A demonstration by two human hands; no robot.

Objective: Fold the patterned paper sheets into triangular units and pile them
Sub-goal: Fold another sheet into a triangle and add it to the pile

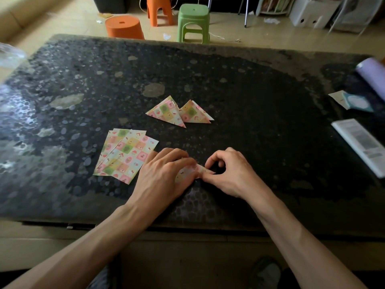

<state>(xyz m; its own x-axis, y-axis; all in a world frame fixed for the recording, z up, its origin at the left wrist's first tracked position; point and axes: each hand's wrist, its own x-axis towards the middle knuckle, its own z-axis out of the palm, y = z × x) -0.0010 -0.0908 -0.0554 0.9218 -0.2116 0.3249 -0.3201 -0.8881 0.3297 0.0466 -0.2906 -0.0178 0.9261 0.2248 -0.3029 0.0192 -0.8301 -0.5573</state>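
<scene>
Near the table's front edge lies a partly folded patterned sheet (pixel 190 171), mostly covered by my hands. My left hand (pixel 164 174) lies over its left part with fingers laid across it. My right hand (pixel 227 173) pinches the sheet's right end between thumb and curled fingers. A fanned stack of flat patterned sheets (pixel 125 154) lies just left of my left hand. Farther back, in the middle of the table, two folded triangular units (pixel 166 112) (pixel 196 113) lie side by side, overlapping slightly.
The dark speckled table (pixel 270 122) has a printed booklet (pixel 362 142), a small teal packet (pixel 354 102) and a lilac roll (pixel 373 74) at its right side. Orange stools (pixel 125 27) and a green stool (pixel 193 21) stand on the floor beyond the far edge.
</scene>
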